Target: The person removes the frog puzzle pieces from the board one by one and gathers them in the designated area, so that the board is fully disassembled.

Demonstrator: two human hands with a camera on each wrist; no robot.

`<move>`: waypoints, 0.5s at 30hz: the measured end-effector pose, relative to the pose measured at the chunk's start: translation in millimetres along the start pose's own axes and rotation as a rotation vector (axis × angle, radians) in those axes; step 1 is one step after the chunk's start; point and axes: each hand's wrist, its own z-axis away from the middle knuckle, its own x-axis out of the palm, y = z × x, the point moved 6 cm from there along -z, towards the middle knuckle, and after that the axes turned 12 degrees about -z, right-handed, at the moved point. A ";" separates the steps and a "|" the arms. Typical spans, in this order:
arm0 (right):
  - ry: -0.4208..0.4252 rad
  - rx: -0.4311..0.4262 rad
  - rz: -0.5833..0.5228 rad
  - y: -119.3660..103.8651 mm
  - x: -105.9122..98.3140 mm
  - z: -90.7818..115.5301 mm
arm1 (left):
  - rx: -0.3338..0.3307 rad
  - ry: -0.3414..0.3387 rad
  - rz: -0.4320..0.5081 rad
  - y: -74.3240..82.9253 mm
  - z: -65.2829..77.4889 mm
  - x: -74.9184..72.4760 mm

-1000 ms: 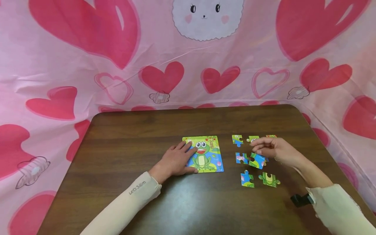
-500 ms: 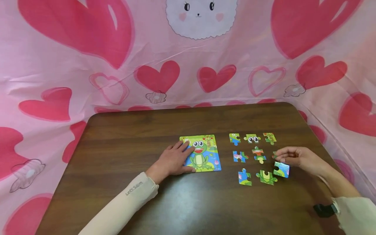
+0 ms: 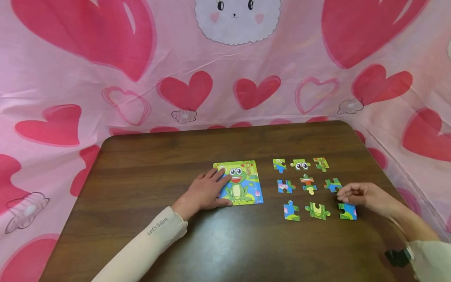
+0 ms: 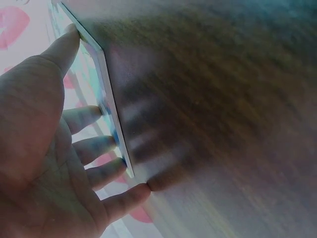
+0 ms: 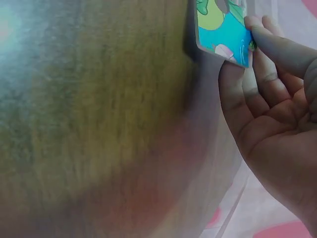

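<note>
My left hand [image 3: 202, 192] lies with spread fingers on the left side of a square frog picture board [image 3: 246, 192]. In the left wrist view, the thumb and fingertips rest along the board's thin edge [image 4: 113, 106], and the little finger touches the table. My right hand [image 3: 375, 199] pinches a blue and green corner puzzle piece [image 3: 349, 212] by its far edge, low over the table. In the right wrist view, thumb and fingers hold this puzzle piece [image 5: 225, 32] by one side. Just beyond the fingertips lies another puzzle piece [image 3: 332, 185].
Several other puzzle pieces lie in spaced rows right of the board, including one with frog eyes [image 3: 300, 165], one with a mouth [image 3: 308, 184] and one with a belly [image 3: 318, 210]. A pink heart-print cloth [image 3: 260, 58] hangs behind the brown table [image 3: 169, 156].
My right hand has carried the corner piece rightward and toward me, from over the middle pieces to the near right of the rows, lowering it. The left hand has stayed on the board.
</note>
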 end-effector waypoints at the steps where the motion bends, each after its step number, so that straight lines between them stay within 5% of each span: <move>1: 0.006 -0.006 0.009 0.0 0.2 0.2 | 0.002 0.000 0.000 0.0 0.1 0.4; 15: 0.265 -0.019 0.099 -6.9 -9.7 5.7 | 0.002 0.019 -0.010 0.7 2.4 -1.8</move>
